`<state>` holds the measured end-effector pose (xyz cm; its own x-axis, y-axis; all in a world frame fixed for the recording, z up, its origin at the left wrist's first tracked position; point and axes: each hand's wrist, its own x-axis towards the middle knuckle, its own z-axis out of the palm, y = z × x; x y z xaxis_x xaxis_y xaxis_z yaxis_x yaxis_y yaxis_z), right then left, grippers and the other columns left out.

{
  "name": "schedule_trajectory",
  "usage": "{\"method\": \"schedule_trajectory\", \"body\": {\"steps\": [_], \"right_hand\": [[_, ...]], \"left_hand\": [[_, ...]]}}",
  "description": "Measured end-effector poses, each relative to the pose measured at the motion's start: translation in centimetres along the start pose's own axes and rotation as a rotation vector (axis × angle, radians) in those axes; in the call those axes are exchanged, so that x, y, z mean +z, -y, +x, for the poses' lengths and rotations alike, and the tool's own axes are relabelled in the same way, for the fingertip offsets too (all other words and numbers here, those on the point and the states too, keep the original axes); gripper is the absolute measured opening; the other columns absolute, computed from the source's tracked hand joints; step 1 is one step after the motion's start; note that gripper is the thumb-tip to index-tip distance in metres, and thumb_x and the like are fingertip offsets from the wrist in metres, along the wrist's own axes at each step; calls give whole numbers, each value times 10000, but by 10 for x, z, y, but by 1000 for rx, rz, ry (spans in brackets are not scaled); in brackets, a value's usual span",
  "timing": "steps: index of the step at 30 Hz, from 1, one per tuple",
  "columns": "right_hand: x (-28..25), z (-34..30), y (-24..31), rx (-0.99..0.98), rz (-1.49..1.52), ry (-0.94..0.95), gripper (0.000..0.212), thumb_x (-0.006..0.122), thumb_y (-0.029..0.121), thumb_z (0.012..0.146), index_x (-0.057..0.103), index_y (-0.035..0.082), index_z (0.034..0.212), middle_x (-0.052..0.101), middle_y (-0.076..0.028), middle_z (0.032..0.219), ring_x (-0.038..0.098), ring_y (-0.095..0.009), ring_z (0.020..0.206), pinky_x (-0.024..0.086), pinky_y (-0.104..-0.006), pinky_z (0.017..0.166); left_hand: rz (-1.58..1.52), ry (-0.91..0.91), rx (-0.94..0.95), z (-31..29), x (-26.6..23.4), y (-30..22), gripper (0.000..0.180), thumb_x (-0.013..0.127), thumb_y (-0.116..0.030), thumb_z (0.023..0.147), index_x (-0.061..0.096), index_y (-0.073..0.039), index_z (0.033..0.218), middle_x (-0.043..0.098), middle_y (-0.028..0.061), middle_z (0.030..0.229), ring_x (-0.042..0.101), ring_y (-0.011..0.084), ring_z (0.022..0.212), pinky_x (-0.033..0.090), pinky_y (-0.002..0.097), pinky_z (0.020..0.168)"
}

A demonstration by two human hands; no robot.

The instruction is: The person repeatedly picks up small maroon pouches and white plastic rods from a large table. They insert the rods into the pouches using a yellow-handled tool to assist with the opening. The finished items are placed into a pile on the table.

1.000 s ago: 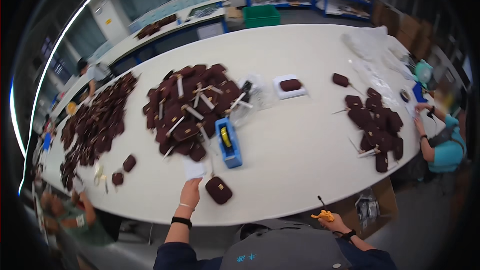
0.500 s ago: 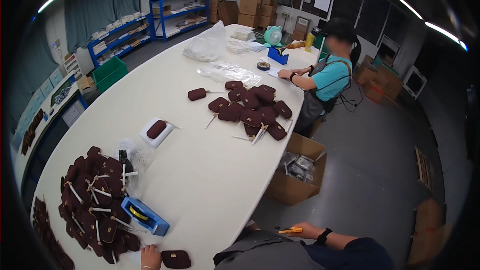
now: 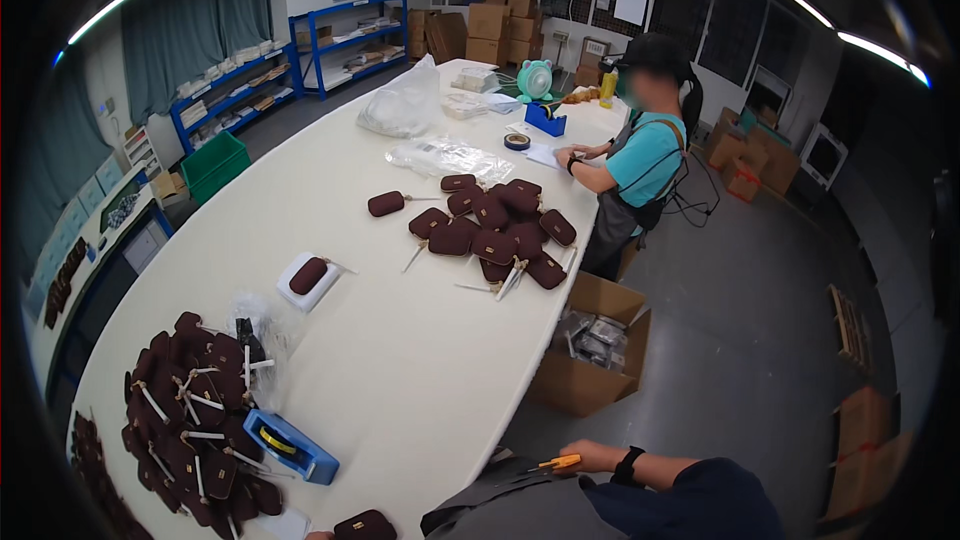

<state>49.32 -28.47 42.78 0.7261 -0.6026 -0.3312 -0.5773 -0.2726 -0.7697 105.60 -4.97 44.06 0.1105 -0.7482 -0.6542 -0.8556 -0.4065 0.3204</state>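
1. Progress. Many dark red pouches lie on the counter (image 3: 410, 370) in groups, so the work looks far from finished; which pouches are done and which remain cannot be told.
2. Near pile (image 3: 200, 420). The larger of the two groups nearest the wearer, heaped at lower left, with white strips lying among its pouches.
3. Far pile (image 3: 495, 235). A smaller heap toward the counter's right edge, also with white strips; one stray pouch (image 3: 386, 203) lies just beside it.
4. Set-apart pouch (image 3: 307, 276). It rests on a white pad (image 3: 304, 302), between the two piles.
5. Nearest pouch (image 3: 365, 527). It lies at the lower edge of view, near the blue tape dispenser (image 3: 300, 448) and a white card (image 3: 287, 524).
6. Left hand (image 3: 319, 536). Only a sliver shows, just beside the nearest pouch; its opening, and whether it touches the pouch, cannot be told.
7. Right hand (image 3: 592, 456). Fingers closed around an orange tool (image 3: 560, 462), clear of every pouch, before the wearer's body.
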Motion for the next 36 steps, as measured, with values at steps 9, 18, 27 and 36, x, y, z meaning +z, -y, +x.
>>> {"method": "schedule_trajectory", "body": {"steps": [9, 18, 27, 36], "right_hand": [[-60, 71, 41, -74, 119, -28, 305, 722, 291, 816, 540, 65, 910, 568, -76, 756, 560, -205, 700, 452, -314, 664], [-124, 197, 88, -334, 46, 347, 334, 667, 180, 851, 512, 34, 1109, 627, -107, 828, 622, -193, 768, 490, -287, 705], [-90, 161, 133, -704, -587, 1422, 345, 560, 338, 906, 497, 34, 1058, 602, -187, 728, 607, -348, 714, 468, -404, 653], [-22, 86, 144, -974, -887, 1668, 323, 580, 298, 882, 485, -3, 949, 600, -205, 672, 612, -375, 669, 474, -438, 604]], "left_hand": [[-638, 169, -241, -38, 56, -22, 321, 590, -376, 889, 656, -64, 864, 673, 57, 843, 622, 164, 842, 473, 341, 809], [-1255, -681, -386, -65, 129, -210, 312, 487, -275, 955, 608, -15, 832, 593, 9, 750, 526, 91, 721, 442, 258, 689], [-1091, -1131, -759, -76, 236, -444, 140, 561, -115, 887, 604, 19, 883, 594, 122, 778, 582, 245, 714, 454, 313, 668], [-594, -920, -894, -89, 340, -560, 114, 601, -121, 839, 597, -11, 811, 550, 104, 812, 538, 256, 786, 430, 361, 712]]}}
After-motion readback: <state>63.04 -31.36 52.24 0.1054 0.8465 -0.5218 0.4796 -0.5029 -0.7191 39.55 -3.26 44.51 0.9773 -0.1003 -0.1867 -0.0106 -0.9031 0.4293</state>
